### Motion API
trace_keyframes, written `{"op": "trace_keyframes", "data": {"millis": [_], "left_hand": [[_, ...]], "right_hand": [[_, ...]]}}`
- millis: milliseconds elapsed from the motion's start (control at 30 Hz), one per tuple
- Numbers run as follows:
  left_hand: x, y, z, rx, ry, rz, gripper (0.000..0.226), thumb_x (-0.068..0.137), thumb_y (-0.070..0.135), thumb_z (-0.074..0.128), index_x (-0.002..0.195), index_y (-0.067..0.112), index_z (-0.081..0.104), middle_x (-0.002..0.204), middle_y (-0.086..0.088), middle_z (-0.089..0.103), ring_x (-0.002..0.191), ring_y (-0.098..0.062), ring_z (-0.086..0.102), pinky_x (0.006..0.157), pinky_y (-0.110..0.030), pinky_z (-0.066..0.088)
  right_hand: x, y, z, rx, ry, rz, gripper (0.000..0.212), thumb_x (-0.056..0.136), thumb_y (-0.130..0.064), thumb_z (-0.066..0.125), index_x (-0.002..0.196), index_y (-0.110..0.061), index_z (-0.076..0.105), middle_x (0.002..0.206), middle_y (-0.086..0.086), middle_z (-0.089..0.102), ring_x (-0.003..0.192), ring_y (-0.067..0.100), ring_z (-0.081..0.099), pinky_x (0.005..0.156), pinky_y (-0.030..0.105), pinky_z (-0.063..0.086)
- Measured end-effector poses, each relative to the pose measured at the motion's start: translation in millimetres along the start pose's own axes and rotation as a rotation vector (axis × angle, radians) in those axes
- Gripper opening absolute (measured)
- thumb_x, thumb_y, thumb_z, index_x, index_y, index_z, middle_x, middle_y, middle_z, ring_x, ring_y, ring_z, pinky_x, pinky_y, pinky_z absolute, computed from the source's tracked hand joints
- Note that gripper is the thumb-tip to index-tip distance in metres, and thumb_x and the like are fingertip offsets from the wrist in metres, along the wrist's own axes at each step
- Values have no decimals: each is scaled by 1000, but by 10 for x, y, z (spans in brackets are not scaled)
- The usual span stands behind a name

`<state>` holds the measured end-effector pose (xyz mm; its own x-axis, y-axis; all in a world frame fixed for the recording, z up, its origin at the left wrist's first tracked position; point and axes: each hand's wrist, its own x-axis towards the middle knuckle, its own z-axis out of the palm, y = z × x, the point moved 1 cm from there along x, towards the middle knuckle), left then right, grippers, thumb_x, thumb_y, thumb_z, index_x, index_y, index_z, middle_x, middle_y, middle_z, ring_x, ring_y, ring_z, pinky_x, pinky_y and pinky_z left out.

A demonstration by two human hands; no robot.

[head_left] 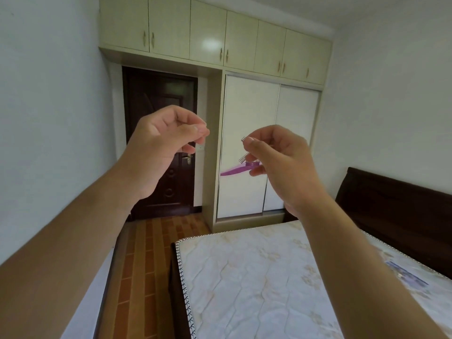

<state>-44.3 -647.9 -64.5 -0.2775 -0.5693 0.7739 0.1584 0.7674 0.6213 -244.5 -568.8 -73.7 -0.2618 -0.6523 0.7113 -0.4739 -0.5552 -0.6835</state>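
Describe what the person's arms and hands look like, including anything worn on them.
The left arm and right arm are bare, with no sleeves in view. The left hand and right hand wear no gloves, rings, watch or bracelet. Visible nails are short and unpainted.

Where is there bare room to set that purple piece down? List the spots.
The mattress is bare from its stitched edge to the headboard, save a blue label at right. The tiled floor left of it is bare too. Tight only between the left hand and the right hand holding the purple piece.
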Motion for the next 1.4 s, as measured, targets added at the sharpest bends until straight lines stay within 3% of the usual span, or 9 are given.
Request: {"op": "trace_keyframes", "data": {"millis": [433, 533, 700, 900, 1133, 1233, 1400], "left_hand": [[1238, -1759, -475, -72, -85, -22, 14, 92, 24, 68, 101, 13, 69, 98, -9, 74, 91, -20, 70, 85, -41, 58], [1549, -2104, -559, -117, -79, -38, 20, 88, 29, 67, 100, 13, 69, 97, -7, 75, 91, -23, 71, 85, -40, 58], [1971, -2676, -579, -100, -107, -35, 11, 97, 17, 66, 103, 9, 69, 96, -8, 74, 95, -28, 70, 86, -44, 58], [2419, -3256, -491, -133, -112, -48, 36, 78, 40, 70, 101, 12, 69, 99, -13, 73, 94, -27, 69, 86, -42, 57], [2973, -3843, -622, -116, -98, -38, 34, 77, 42, 68, 99, 16, 70, 100, -8, 74, 92, -20, 70, 83, -38, 58], [3226, -4195, -797, -115, -81, -38, 29, 79, 39, 69, 98, 17, 71, 101, -11, 74, 92, -22, 70, 82, -36, 58], [3644, -4896, -1116, -131, -81, -47, 18, 87, 28, 66, 99, 14, 70, 101, -12, 73, 92, -21, 69, 85, -39, 57]], "right_hand": [[1270, 1111, 1038, -71, 62, 38, 7, 96, -18, 66, 98, -12, 70, 91, 10, 73, 86, 26, 71, 69, 31, 61], [1571, 1363, 1209, -91, 77, 48, 8, 96, -18, 66, 99, -12, 69, 92, 10, 73, 87, 27, 71, 71, 33, 61], [2058, 1813, 1378, -91, 99, 58, 7, 97, -18, 66, 99, -12, 70, 92, 10, 73, 85, 26, 71, 68, 28, 59], [2590, 2457, 1512, -80, 83, 49, 4, 96, -17, 65, 96, -15, 69, 93, 8, 73, 87, 25, 71, 67, 27, 58], [3261, 2910, 1824, -50, 89, 28, 12, 90, -20, 66, 97, -11, 70, 89, 10, 71, 88, 30, 71, 76, 52, 63], [3531, 3162, 2081, -43, 94, 30, 18, 86, -25, 66, 97, -11, 70, 90, 9, 71, 87, 29, 71, 76, 52, 63], [3997, 3627, 2625, -74, 114, 55, 10, 92, -19, 66, 97, -11, 71, 91, 8, 71, 88, 28, 71, 77, 54, 63]]}}
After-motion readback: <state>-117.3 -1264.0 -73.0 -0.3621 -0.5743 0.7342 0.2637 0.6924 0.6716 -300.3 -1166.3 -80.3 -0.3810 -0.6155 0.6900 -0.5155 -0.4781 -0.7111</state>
